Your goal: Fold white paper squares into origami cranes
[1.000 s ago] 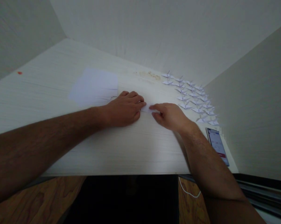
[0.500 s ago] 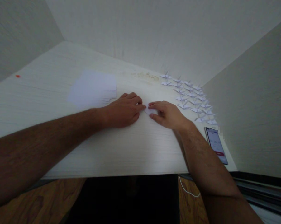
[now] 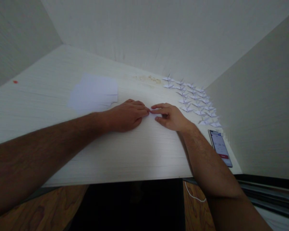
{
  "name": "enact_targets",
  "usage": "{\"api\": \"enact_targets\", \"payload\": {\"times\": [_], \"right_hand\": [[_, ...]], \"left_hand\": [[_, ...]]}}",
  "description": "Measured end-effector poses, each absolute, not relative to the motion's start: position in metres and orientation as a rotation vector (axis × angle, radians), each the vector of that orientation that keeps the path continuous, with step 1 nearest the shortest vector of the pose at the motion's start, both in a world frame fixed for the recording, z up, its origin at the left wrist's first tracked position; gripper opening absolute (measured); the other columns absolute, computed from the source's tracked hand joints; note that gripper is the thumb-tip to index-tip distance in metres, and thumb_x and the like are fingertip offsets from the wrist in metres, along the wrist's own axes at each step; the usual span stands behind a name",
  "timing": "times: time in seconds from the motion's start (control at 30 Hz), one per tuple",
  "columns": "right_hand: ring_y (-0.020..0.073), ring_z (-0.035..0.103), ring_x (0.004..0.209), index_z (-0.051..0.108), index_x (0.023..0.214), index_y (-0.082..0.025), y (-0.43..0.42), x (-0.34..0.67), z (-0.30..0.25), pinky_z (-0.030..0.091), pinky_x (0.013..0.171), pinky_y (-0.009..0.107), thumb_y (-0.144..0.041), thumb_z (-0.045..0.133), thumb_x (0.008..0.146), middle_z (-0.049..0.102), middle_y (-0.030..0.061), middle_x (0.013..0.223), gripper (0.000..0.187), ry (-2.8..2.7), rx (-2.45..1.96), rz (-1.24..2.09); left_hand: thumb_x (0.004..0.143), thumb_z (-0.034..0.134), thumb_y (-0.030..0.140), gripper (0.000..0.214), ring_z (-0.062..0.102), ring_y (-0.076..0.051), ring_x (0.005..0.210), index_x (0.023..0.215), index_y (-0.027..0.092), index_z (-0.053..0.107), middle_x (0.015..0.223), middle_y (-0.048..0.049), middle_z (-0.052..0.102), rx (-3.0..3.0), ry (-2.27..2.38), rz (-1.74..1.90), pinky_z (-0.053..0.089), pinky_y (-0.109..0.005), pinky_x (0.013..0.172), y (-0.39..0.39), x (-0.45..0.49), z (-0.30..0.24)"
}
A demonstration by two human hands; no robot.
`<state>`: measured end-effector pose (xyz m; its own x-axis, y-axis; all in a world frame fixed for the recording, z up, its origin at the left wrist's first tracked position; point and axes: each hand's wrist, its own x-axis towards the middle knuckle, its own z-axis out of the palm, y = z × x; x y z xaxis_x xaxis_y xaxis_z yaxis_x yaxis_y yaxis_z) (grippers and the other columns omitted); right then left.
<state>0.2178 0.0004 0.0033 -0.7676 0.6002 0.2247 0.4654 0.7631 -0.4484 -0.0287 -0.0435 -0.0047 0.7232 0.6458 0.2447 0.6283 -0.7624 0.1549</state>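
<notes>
A small piece of folded white paper (image 3: 153, 115) lies on the table between my hands, mostly covered by fingers. My left hand (image 3: 132, 115) rests palm down from the left, its fingers together and their tips pressing on the paper's left side. From the right, my right hand (image 3: 168, 116) reaches in with its fingers stretched out and thumb apart. Its fingertips touch the paper near my left fingertips. How the paper is folded cannot be made out.
Loose white paper sheets (image 3: 94, 91) lie left of my hands. Several folded paper cranes (image 3: 194, 96) stand in rows at the back right. A phone (image 3: 220, 147) with its screen lit is by the right edge. A small orange-red thing (image 3: 15, 82) sits far left. Walls enclose the table (image 3: 125, 157).
My left fingers have flattened and straightened over the paper. My right forefinger has stretched left to the left fingertips, and less paper shows. The view has shifted slightly.
</notes>
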Motion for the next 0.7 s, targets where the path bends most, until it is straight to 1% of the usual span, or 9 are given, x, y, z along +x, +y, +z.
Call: {"api": "enact_targets", "payload": {"times": [0.17,0.33,0.4,0.47,0.57,0.63,0.7], "right_hand": [[0.0227,0.064,0.108,0.072,0.117,-0.025,-0.0006,0.2178,0.0028,0.052,0.090,0.042,-0.019,0.064,0.084,0.067,0.0091,0.128,0.034,-2.587,-0.806,0.509],[0.0179,0.065,0.092,0.075,0.108,-0.023,0.0004,0.2193,0.0010,0.052,0.078,0.034,-0.018,0.061,0.085,0.068,0.0090,0.125,0.027,-2.551,-0.785,0.538],[0.0151,0.064,0.084,0.076,0.100,-0.022,0.0018,0.2195,-0.0011,0.050,0.074,0.031,-0.019,0.061,0.086,0.070,0.0084,0.118,0.021,-2.514,-0.748,0.546],[0.0133,0.061,0.077,0.076,0.092,-0.020,0.0030,0.2190,-0.0032,0.048,0.070,0.028,-0.020,0.062,0.085,0.071,0.0072,0.104,0.016,-2.463,-0.738,0.550],[0.0121,0.058,0.070,0.075,0.088,-0.018,0.0035,0.2178,-0.0047,0.045,0.065,0.026,-0.021,0.060,0.086,0.070,0.0040,0.083,0.015,-2.409,-0.811,0.649],[0.0117,0.058,0.068,0.074,0.089,-0.016,0.0032,0.2175,-0.0042,0.044,0.063,0.025,-0.022,0.059,0.088,0.071,0.0030,0.079,0.016,-2.389,-0.875,0.760],[0.0119,0.059,0.069,0.074,0.091,-0.015,0.0030,0.2181,-0.0032,0.044,0.064,0.025,-0.022,0.058,0.087,0.072,0.0034,0.081,0.018,-2.374,-0.913,0.844]], "left_hand": [[0.093,0.043,0.016,0.034,0.058,-0.024,0.120,0.119,0.017,0.065,0.125,-0.0087,0.068,2.878,1.023,0.498,0.040,-0.043,0.106,-0.0423,-0.0291,-0.0068],[0.092,0.046,0.015,0.033,0.059,-0.023,0.117,0.117,0.017,0.067,0.122,-0.0096,0.069,2.898,0.968,0.535,0.039,-0.042,0.107,-0.0422,-0.0286,-0.0070],[0.091,0.046,0.014,0.034,0.059,-0.023,0.117,0.118,0.018,0.067,0.122,-0.0091,0.069,2.906,0.958,0.548,0.039,-0.043,0.107,-0.0425,-0.0284,-0.0068],[0.091,0.047,0.014,0.035,0.059,-0.023,0.116,0.119,0.019,0.068,0.122,-0.0084,0.070,2.913,0.950,0.553,0.039,-0.043,0.107,-0.0428,-0.0284,-0.0063],[0.092,0.047,0.014,0.035,0.059,-0.023,0.114,0.119,0.019,0.068,0.120,-0.0078,0.070,2.918,0.920,0.556,0.041,-0.042,0.105,-0.0432,-0.0286,-0.0054],[0.091,0.048,0.013,0.035,0.059,-0.023,0.114,0.118,0.020,0.069,0.117,-0.0076,0.071,2.911,0.895,0.567,0.042,-0.042,0.105,-0.0433,-0.0285,-0.0052],[0.090,0.049,0.012,0.035,0.059,-0.023,0.114,0.116,0.020,0.070,0.117,-0.0083,0.071,2.901,0.877,0.600,0.043,-0.042,0.105,-0.0435,-0.0281,-0.0054]]}}
